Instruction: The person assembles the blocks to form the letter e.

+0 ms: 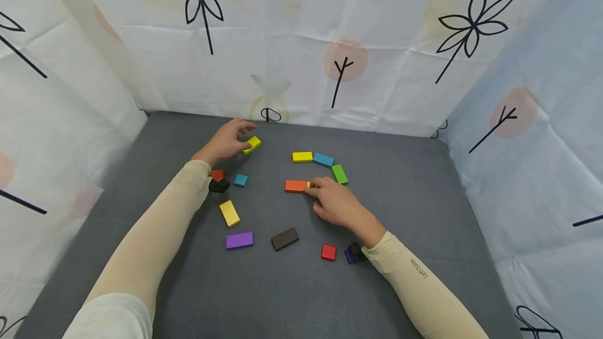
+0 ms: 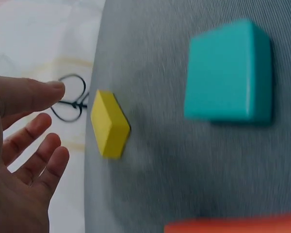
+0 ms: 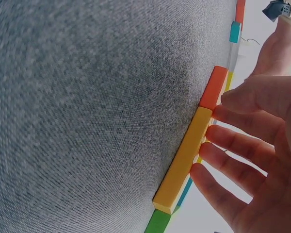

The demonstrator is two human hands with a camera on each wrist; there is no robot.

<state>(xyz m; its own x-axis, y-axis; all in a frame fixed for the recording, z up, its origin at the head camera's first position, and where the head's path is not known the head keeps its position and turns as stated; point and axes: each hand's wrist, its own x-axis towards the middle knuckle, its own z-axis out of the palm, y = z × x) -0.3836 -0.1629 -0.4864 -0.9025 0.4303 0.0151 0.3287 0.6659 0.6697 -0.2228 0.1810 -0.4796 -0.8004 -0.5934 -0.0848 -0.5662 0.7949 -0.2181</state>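
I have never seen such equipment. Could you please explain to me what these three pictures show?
There is no machine here, only a person's bare left hand and right hand. The wide picture comes from a camera on the head; the two close ones come from a camera on each wrist. On the grey surface lie coloured blocks, among them a purple block, a dark brown block and a red block. The left hand is near a yellow block, its thumb and fingers spread. The right hand has its fingers at an orange block and an amber block. Neither seems to grip anything.
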